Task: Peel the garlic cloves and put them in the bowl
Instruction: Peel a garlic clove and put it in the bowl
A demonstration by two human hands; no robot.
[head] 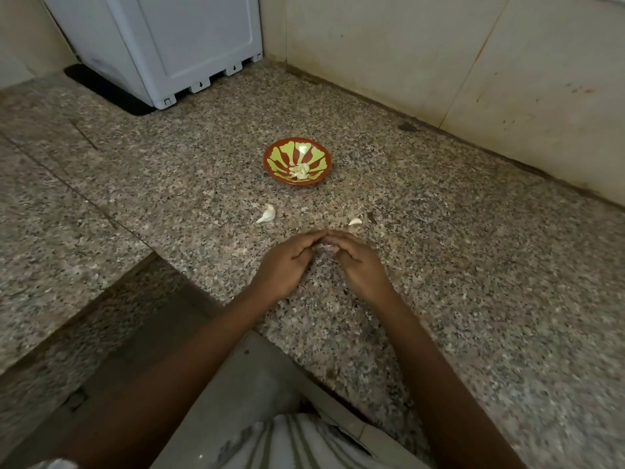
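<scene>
At the bowl's (pixel 278 154) six o'clock, left hand (pixel 286 265) and right hand (pixel 359 265) jointly pinch a garlic clove (pixel 324 247). A spare clove (pixel 267 214) lies between.

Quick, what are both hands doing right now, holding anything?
Left hand: fingers curled, pinching a garlic clove.
Right hand: pinching the same clove, which is mostly hidden between the fingers.

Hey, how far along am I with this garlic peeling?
Done: a few peeled cloves lie in the bowl. In hand: the left hand and right hand pinch one clove between their fingertips; it is mostly hidden. Left: the near-left clove and near-right clove lie on the counter, apparently unpeeled.
</scene>
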